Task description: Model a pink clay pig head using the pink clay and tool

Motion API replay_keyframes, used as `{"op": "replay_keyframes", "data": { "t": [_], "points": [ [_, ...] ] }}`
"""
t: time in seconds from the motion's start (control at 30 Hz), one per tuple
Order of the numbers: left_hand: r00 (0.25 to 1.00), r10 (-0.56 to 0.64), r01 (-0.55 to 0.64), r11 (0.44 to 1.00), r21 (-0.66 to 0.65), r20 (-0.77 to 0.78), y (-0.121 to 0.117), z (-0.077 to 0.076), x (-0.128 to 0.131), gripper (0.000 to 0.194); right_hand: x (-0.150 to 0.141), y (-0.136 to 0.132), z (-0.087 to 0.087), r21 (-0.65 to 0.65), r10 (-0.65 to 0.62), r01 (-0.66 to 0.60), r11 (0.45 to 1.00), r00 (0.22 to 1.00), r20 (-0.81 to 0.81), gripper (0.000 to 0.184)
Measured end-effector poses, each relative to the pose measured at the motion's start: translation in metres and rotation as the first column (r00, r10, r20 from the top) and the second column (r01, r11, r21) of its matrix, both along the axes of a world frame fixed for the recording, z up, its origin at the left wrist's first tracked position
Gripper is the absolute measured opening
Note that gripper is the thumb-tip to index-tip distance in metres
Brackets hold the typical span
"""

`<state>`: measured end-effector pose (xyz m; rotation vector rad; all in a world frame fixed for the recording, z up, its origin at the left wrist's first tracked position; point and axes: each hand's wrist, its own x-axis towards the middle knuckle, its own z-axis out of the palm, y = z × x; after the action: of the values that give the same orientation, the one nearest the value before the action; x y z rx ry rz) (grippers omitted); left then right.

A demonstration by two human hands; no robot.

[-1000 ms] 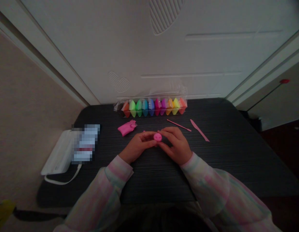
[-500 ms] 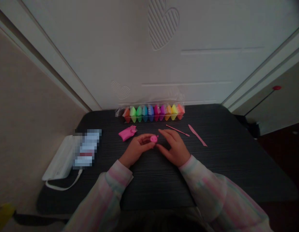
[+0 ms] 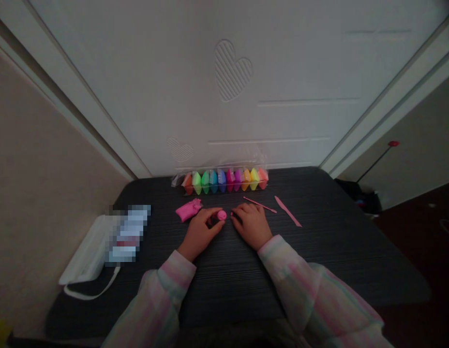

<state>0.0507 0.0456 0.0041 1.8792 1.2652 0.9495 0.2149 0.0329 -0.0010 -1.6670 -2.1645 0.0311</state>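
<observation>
My left hand (image 3: 201, 231) pinches a small round pink clay piece (image 3: 221, 215) between thumb and fingers, just above the dark table (image 3: 319, 261). My right hand (image 3: 250, 223) lies palm down on the table beside it, a little apart from the clay, its fingers curled loosely; a tiny pink tip shows at its fingertips, and I cannot tell what it is. A pink clay packet (image 3: 188, 210) lies left of my left hand.
A row of coloured clay packets (image 3: 224, 180) stands at the table's far edge against a white door. A thin pink stick (image 3: 259, 204) and a pink plastic knife (image 3: 288, 211) lie right of my hands. A white pouch (image 3: 88, 251) with a strap sits at the left edge.
My right hand has let go of the pink clay piece and settled on the table; the left hand alone keeps it. The view has tilted upward, so everything sits lower in frame.
</observation>
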Motion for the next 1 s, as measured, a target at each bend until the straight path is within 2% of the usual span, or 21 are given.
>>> {"op": "replay_keyframes", "data": {
  "t": [0.1,0.23,0.43,0.67,1.0],
  "points": [
    [0.985,-0.016,0.053,0.974,0.220,-0.169,0.001,0.000,0.000,0.026,-0.001,0.001,0.001,-0.006,-0.004,0.004,1.000,1.000,-0.001,0.019],
    [0.952,0.011,0.090,0.944,0.317,-0.305,0.003,-0.004,-0.002,0.026,0.000,0.003,0.002,-0.005,0.004,-0.004,1.000,1.000,-0.009,0.018],
    [0.891,0.101,0.074,0.929,0.362,-0.442,0.003,-0.008,-0.001,0.028,0.008,0.004,0.003,0.023,-0.025,0.026,0.999,0.998,-0.053,0.018],
    [0.845,0.129,0.086,0.925,0.371,-0.519,0.004,-0.006,0.009,0.030,0.009,0.004,0.003,-0.003,-0.062,0.062,0.998,0.997,-0.048,0.017],
    [0.850,0.094,0.112,0.929,0.352,-0.519,0.010,-0.009,0.008,0.029,0.011,0.005,0.001,-0.022,-0.088,0.087,0.996,0.995,-0.047,0.018]
  ]
}}
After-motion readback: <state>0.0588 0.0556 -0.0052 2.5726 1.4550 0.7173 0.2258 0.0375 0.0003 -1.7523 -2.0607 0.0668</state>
